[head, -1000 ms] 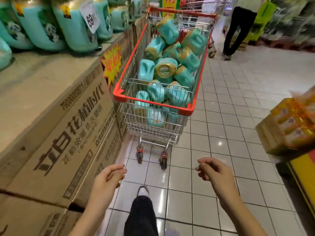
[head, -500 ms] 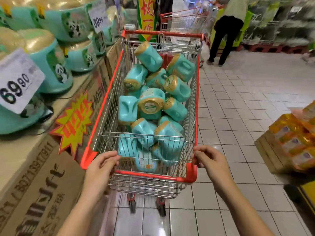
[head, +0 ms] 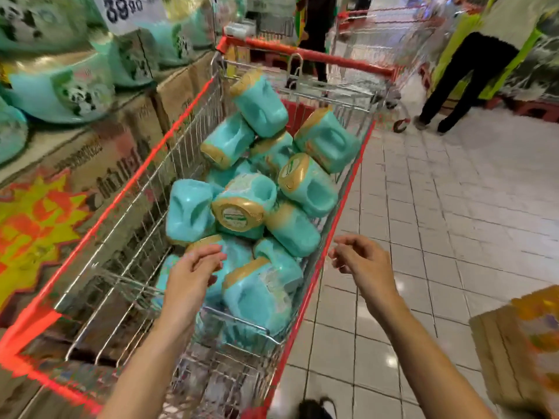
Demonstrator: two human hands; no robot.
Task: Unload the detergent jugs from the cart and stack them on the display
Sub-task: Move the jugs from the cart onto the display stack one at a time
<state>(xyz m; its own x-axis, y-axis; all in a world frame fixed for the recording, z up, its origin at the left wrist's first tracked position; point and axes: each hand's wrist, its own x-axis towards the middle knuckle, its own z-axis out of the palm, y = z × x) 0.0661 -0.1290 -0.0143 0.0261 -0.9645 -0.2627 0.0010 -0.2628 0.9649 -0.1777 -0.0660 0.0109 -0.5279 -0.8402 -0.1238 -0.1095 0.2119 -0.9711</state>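
Over the near end of a shopping cart [head: 127, 190], I see both of the person's bare hands reaching forward from the bottom of the head view. The cart is wire with a red rim and a red push bar at its far end. It stands just beside the display [head: 54, 143] on the left.

The left hand [head: 193, 276] is inside the basket, above the heap of detergent jugs [head: 257, 182]. Its fingers are loosely curled, with the thumb set apart from them, and it grips nothing. Its fingertips [head: 216, 252] lie at the gold cap of a jug low in the pile. Motion blur keeps me from telling whether they touch it.

The right hand [head: 360, 261] hovers over the cart's right rim, near it but apart from it. Its fingers are bent and relaxed, and they hold nothing.

The jugs are teal with gold caps. They lie tumbled on their sides in the basket, pointing every way. One jug [head: 239, 213] in the middle turns its round gold cap toward the camera. The nearest jug [head: 260, 294] rests against the wire partition between the two hands.

More teal jugs with panda labels [head: 60, 89] stand on the display, which is built from brown cardboard boxes [head: 121, 164]. A white price card [head: 124, 10] hangs above them. A yellow and red starburst sign [head: 33, 219] is fixed to the box fronts.

Pale tiled floor [head: 453, 207] lies to the right. Farther back stands a person in dark trousers [head: 472, 71]. A stack of yellow packaged goods [head: 529, 343] sits at the lower right edge.
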